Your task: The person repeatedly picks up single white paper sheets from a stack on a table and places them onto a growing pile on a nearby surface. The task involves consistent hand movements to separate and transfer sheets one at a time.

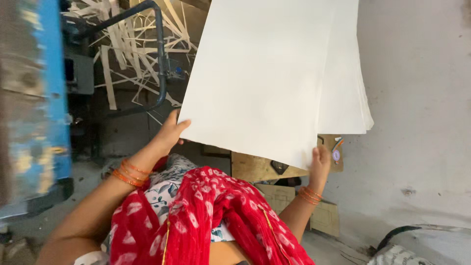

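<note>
A big white sheet of paper (260, 73) fills the middle of the view, lifted over a stack of white sheets (346, 93) whose edges show at its right side, with the grey wall (417, 98) on the right and a blue machine (34, 103) on the left leaving a narrow open room near the person. Far on the left, behind a dark pipe frame (159, 59), lie many cut paper strips (122, 39), and under the stack the edge of a wooden desk (255, 167) is seen. The left hand (169, 132) grips the near left corner of the sheet, and the right hand (320, 164) grips its near right corner, both wrists wearing orange bangles (128, 172).
</note>
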